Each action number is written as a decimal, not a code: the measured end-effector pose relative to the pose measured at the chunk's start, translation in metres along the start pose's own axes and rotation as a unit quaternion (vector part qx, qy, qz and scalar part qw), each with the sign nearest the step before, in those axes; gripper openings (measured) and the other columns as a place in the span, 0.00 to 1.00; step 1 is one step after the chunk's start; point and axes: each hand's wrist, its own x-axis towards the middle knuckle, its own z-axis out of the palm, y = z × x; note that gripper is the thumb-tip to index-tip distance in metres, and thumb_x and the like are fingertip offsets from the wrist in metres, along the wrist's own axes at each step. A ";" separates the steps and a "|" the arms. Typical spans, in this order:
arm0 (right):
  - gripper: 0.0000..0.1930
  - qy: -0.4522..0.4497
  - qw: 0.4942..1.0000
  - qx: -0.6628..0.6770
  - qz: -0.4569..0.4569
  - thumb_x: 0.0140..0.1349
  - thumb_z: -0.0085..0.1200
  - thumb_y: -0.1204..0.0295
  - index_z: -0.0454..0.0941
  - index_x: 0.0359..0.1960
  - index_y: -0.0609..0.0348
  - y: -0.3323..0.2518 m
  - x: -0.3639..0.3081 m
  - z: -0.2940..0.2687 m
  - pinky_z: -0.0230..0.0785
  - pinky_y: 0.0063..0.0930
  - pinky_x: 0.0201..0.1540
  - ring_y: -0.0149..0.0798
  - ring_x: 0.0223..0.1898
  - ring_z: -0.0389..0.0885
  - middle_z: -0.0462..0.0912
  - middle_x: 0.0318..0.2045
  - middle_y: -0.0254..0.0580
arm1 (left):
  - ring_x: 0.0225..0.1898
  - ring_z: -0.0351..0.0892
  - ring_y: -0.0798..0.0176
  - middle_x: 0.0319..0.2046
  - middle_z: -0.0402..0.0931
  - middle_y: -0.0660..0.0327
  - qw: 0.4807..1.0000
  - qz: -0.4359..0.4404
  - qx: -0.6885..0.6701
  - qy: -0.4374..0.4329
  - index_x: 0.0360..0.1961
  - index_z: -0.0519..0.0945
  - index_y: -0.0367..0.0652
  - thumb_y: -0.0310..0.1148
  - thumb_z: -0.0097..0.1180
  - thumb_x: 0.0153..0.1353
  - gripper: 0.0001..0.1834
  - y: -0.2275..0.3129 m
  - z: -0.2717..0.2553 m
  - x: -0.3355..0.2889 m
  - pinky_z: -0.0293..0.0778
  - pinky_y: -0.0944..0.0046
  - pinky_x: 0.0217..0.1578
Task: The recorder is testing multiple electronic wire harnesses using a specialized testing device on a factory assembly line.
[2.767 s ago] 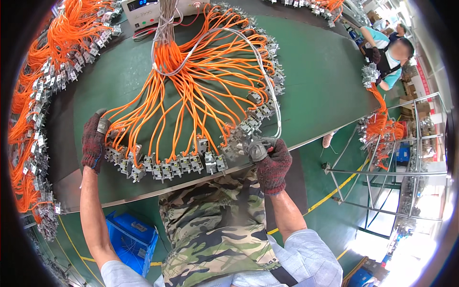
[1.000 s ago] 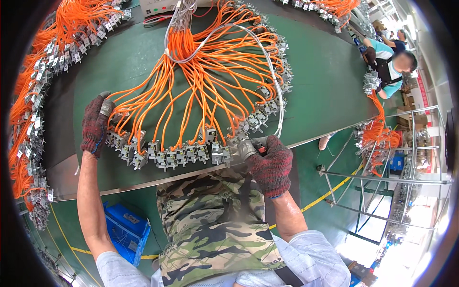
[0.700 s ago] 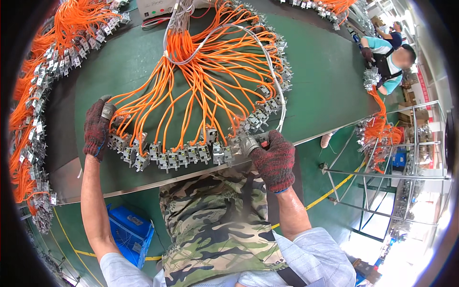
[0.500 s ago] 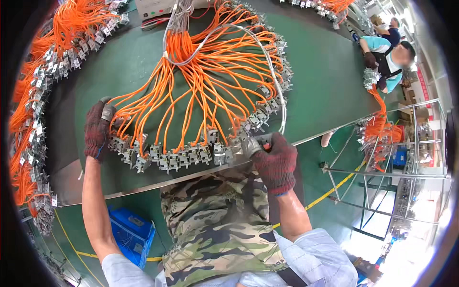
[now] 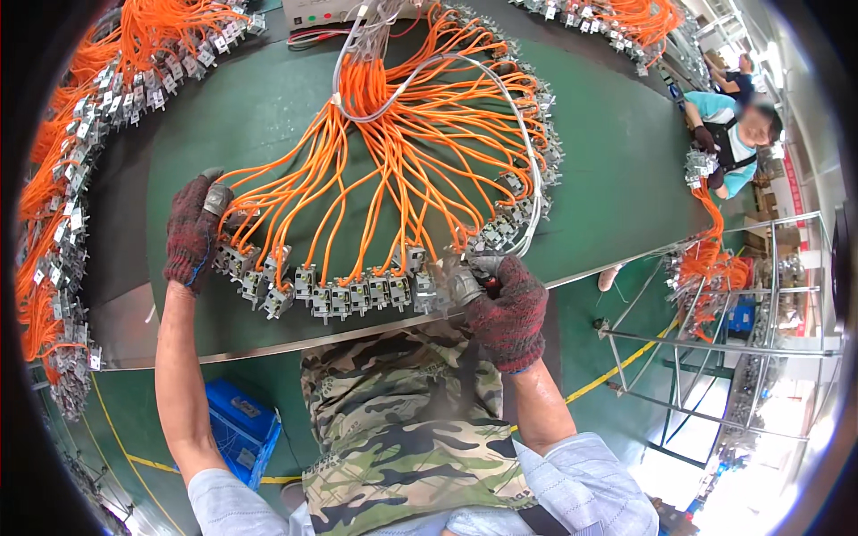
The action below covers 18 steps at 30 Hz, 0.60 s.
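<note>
A fan of orange cables point(image 5: 393, 147) spreads over the green tabletop, each cable ending in a silver metal connector point(image 5: 338, 299). My left hand point(image 5: 189, 237), in a dark red knitted glove with grey tape on the thumb, curls around an orange cable at the fan's left end. My right hand point(image 5: 509, 314), gloved alike with taped fingertips, is closed at the near edge of the connector row. What its fingers hold is hidden; a small dark and red patch shows inside the grip. Silver connectors lie right beside its fingertips.
A grey-white cable point(image 5: 536, 170) loops around the bundle toward a beige box point(image 5: 308, 12) with buttons. More orange cable bundles point(image 5: 54, 214) line the left. A blue crate point(image 5: 239, 420) stands below the table. Right, a co-worker point(image 5: 735, 134) handles connectors by a metal rack point(image 5: 679, 344).
The table and cables appear slightly farther right and lower in the picture. Both hands stay at the same spots on the connector row, with the right fingers slightly shifted.
</note>
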 end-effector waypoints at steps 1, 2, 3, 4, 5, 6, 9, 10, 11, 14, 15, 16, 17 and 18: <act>0.12 -0.011 1.000 0.014 -0.011 0.61 0.74 0.66 0.86 0.40 0.57 0.001 0.003 -0.002 0.80 0.38 0.36 0.44 0.31 0.89 0.87 0.34 0.46 | 0.62 0.77 0.43 0.56 0.83 0.49 1.000 0.000 -0.004 -0.001 0.63 0.82 0.44 0.49 0.53 0.77 0.25 -0.001 0.001 0.000 0.70 0.46 0.65; 0.12 -0.022 0.999 0.028 -0.022 0.60 0.74 0.67 0.86 0.41 0.57 0.003 0.006 -0.004 0.80 0.38 0.36 0.45 0.32 0.89 0.87 0.34 0.47 | 0.62 0.77 0.43 0.56 0.83 0.49 1.000 0.000 -0.008 -0.003 0.63 0.82 0.44 0.50 0.53 0.77 0.25 -0.002 0.000 0.000 0.70 0.46 0.65; 0.11 -0.021 0.998 0.051 -0.017 0.59 0.74 0.70 0.86 0.40 0.59 0.006 0.006 -0.004 0.80 0.35 0.37 0.41 0.32 0.88 0.88 0.34 0.45 | 0.63 0.77 0.42 0.56 0.83 0.49 1.000 0.001 -0.012 -0.004 0.63 0.82 0.44 0.50 0.53 0.77 0.25 -0.002 0.000 0.000 0.70 0.46 0.65; 0.10 -0.020 0.997 0.073 -0.012 0.58 0.74 0.73 0.87 0.40 0.60 0.010 0.006 -0.003 0.79 0.32 0.37 0.37 0.31 0.87 0.88 0.34 0.43 | 0.63 0.77 0.43 0.56 0.83 0.49 1.000 0.001 -0.012 -0.001 0.63 0.82 0.44 0.50 0.53 0.77 0.25 -0.001 0.000 0.001 0.70 0.47 0.66; 0.10 -0.019 0.995 0.096 -0.007 0.57 0.74 0.76 0.88 0.40 0.61 0.013 0.007 -0.004 0.79 0.29 0.38 0.32 0.31 0.86 0.89 0.33 0.40 | 0.63 0.77 0.43 0.57 0.83 0.49 1.000 0.000 -0.012 0.003 0.63 0.82 0.44 0.50 0.53 0.77 0.25 -0.001 0.001 0.001 0.70 0.47 0.66; 0.10 -0.045 0.995 0.086 -0.033 0.57 0.74 0.77 0.88 0.40 0.61 0.015 0.010 -0.008 0.79 0.30 0.39 0.33 0.33 0.86 0.89 0.36 0.42 | 0.63 0.77 0.43 0.57 0.83 0.49 1.000 0.001 -0.010 0.006 0.63 0.82 0.44 0.50 0.53 0.77 0.25 0.000 0.000 0.001 0.70 0.47 0.66; 0.11 -0.115 0.987 0.078 -0.084 0.57 0.73 0.80 0.87 0.41 0.63 0.023 0.020 -0.018 0.80 0.31 0.45 0.35 0.41 0.88 0.90 0.44 0.45 | 0.63 0.77 0.43 0.57 0.83 0.49 1.000 -0.009 -0.009 -0.006 0.63 0.83 0.44 0.50 0.53 0.76 0.25 0.000 -0.001 -0.001 0.70 0.47 0.66; 0.11 -0.134 0.983 0.090 -0.082 0.57 0.73 0.81 0.87 0.41 0.63 0.030 0.020 -0.018 0.80 0.32 0.47 0.36 0.43 0.88 0.90 0.46 0.46 | 0.63 0.77 0.43 0.57 0.83 0.49 1.000 -0.009 -0.009 -0.003 0.63 0.83 0.44 0.50 0.53 0.77 0.25 -0.001 0.000 -0.001 0.70 0.47 0.66; 0.11 -0.153 0.980 0.102 -0.080 0.57 0.72 0.82 0.87 0.41 0.64 0.037 0.021 -0.017 0.81 0.33 0.49 0.37 0.46 0.88 0.90 0.48 0.48 | 0.63 0.77 0.43 0.57 0.83 0.49 1.000 -0.008 -0.009 0.000 0.63 0.83 0.44 0.50 0.53 0.77 0.25 -0.001 0.000 -0.001 0.70 0.47 0.66; 0.10 -0.131 0.973 0.175 -0.077 0.56 0.76 0.76 0.88 0.38 0.60 0.058 0.018 -0.011 0.81 0.37 0.49 0.44 0.45 0.90 0.90 0.42 0.48 | 0.62 0.77 0.43 0.56 0.83 0.50 1.000 -0.001 -0.017 0.003 0.62 0.83 0.44 0.51 0.53 0.77 0.25 0.001 0.001 0.000 0.71 0.47 0.65; 0.10 -0.141 0.962 0.227 -0.052 0.56 0.76 0.76 0.88 0.38 0.60 0.058 0.017 -0.011 0.80 0.38 0.51 0.44 0.47 0.89 0.90 0.43 0.49 | 0.62 0.78 0.43 0.56 0.83 0.50 1.000 0.002 -0.019 0.002 0.62 0.83 0.44 0.51 0.53 0.77 0.25 0.001 0.000 0.000 0.71 0.47 0.65; 0.10 -0.150 0.948 0.278 -0.027 0.56 0.76 0.77 0.89 0.38 0.60 0.057 0.016 -0.011 0.79 0.38 0.54 0.44 0.49 0.89 0.90 0.45 0.49 | 0.62 0.78 0.43 0.56 0.83 0.50 1.000 0.006 -0.014 0.004 0.62 0.83 0.44 0.51 0.53 0.77 0.25 0.000 0.000 0.000 0.71 0.47 0.65; 0.10 -0.158 0.931 0.328 -0.001 0.57 0.75 0.77 0.89 0.39 0.60 0.056 0.015 -0.011 0.79 0.38 0.57 0.44 0.51 0.88 0.90 0.46 0.49 | 0.62 0.78 0.43 0.55 0.83 0.50 1.000 0.010 -0.009 0.005 0.62 0.83 0.44 0.51 0.53 0.77 0.25 -0.001 0.001 0.000 0.71 0.47 0.65; 0.10 -0.173 0.940 0.292 -0.030 0.57 0.75 0.78 0.89 0.39 0.60 0.057 0.018 -0.013 0.78 0.39 0.58 0.45 0.52 0.88 0.90 0.47 0.49 | 0.61 0.78 0.43 0.55 0.83 0.50 1.000 0.014 -0.005 0.007 0.62 0.83 0.44 0.51 0.53 0.77 0.25 -0.001 0.001 0.000 0.71 0.47 0.65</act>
